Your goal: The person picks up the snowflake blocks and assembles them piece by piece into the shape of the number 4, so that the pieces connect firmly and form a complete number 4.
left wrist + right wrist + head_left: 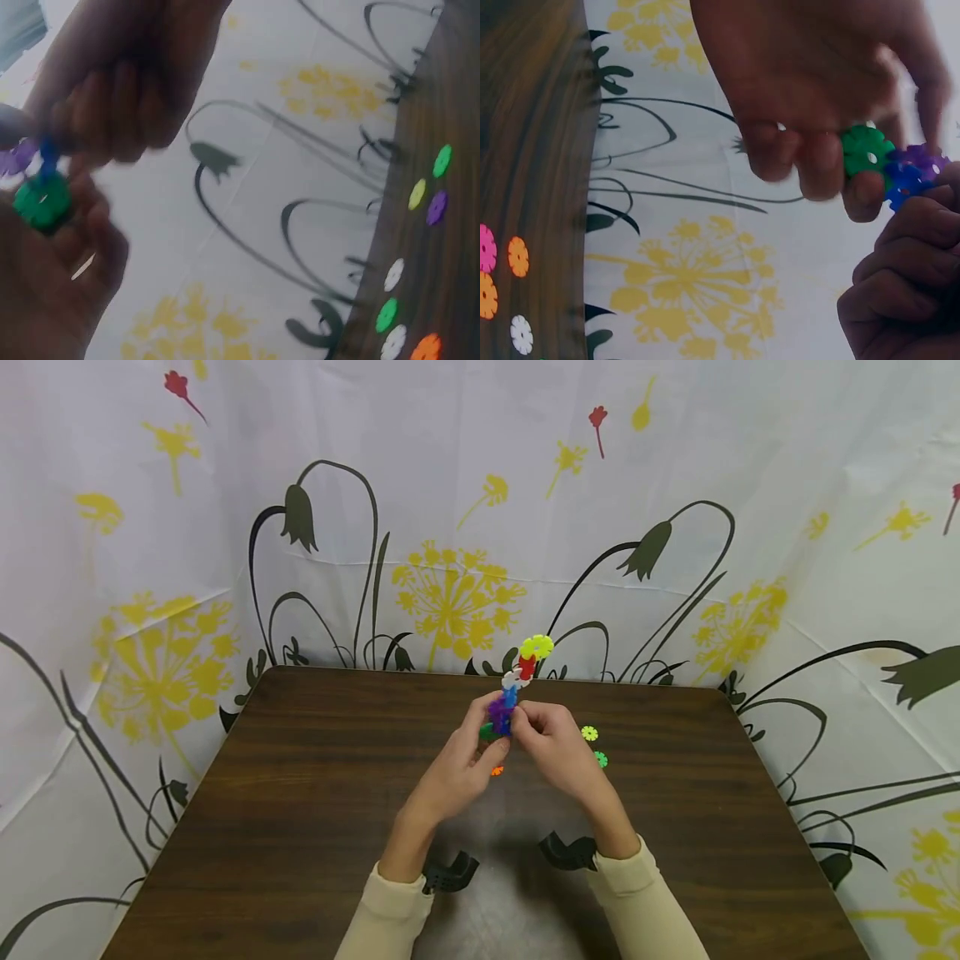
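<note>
A chain of notched, flower-shaped interlocking plastic discs is held upright between both hands above the table. From the top in the head view come a yellow disc [537,647], a red disc [527,668], a white disc [515,678], then blue and purple discs [498,710]. A green disc [867,156] joins the chain near the left fingers. My left hand [459,771] grips the lower part of the chain. My right hand [558,752] pinches a dark blue disc [907,186] there with thumb and fingers. Fingers partly hide the lower discs.
Loose discs lie on the brown wooden table [315,793]: yellow [589,733] and green [601,759] right of the hands, orange [497,771] below them. Both wrist views show more, including a white disc [394,274] and a pink disc [486,249]. A flower-printed curtain [480,460] hangs behind.
</note>
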{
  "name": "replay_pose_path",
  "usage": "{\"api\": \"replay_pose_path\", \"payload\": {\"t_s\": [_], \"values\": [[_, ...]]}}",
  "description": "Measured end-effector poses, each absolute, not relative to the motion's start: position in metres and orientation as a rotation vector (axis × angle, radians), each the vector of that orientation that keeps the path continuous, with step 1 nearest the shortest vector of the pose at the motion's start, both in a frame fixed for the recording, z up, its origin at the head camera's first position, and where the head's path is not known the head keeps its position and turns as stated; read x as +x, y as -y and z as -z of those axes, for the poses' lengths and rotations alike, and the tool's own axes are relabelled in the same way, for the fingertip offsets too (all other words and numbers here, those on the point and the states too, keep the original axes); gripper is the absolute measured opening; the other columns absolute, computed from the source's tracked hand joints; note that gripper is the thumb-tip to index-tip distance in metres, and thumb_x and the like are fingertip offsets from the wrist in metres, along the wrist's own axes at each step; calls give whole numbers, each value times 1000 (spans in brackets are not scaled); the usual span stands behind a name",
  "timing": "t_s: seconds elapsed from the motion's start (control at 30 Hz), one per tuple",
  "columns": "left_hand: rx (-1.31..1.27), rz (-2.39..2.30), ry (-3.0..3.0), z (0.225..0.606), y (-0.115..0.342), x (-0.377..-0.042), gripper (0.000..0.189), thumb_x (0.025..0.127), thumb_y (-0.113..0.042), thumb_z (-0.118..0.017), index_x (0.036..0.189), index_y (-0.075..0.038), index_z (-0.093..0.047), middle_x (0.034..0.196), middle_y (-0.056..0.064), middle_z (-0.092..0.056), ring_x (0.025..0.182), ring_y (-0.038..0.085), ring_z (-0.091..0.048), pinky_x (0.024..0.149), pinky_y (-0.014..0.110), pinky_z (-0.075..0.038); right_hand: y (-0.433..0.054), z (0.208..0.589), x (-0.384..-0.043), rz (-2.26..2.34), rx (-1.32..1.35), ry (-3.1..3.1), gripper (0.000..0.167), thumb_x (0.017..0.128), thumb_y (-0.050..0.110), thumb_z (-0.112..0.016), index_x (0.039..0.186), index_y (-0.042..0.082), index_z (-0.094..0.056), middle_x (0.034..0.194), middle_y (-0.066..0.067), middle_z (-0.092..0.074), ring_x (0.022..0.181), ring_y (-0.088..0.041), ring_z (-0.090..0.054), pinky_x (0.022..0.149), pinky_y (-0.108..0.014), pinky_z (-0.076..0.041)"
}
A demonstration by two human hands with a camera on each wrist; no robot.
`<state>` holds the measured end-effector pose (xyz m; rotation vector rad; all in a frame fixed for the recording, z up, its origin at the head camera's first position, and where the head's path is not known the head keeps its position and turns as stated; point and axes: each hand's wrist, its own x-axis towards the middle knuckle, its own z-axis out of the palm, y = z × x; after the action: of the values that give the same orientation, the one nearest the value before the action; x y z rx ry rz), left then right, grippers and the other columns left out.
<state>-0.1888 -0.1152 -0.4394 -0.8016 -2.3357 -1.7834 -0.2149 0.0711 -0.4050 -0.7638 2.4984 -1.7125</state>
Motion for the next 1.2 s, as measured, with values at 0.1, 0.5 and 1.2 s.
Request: {"api": "replay_pose_path", "payload": {"t_s": [0.1,0.5,1.2], "values": [[-787,1806,2292,441,107,-188,44,115,-25,-50,154,-15,-33,89,6,-55,72,15,-51,63,29,-47,-70,405,-214,1752,-767,-2464,44,115,28,-52,76,8,-58,65,-1,-43,59,-15,-38,54,-26,-32],[-719,1762,2143,434,107,-184,21,116,-23,-42,130,-7,-47,89,11,-50,72,15,-43,63,26,-36,-133,438,-257,1816,-578,-2616,47,115,34,-52,84,0,-62,69,-7,-52,60,-18,-45,55,-30,-38],[-631,1755,1743,432,113,-180,25,103,-10,-38,116,6,-53,85,16,-52,67,22,-48,58,23,-46,-171,541,-294,660,-136,-2794,41,101,33,-75,133,12,-61,108,-11,-71,88,-28,-66,81,-52,-53]]}}
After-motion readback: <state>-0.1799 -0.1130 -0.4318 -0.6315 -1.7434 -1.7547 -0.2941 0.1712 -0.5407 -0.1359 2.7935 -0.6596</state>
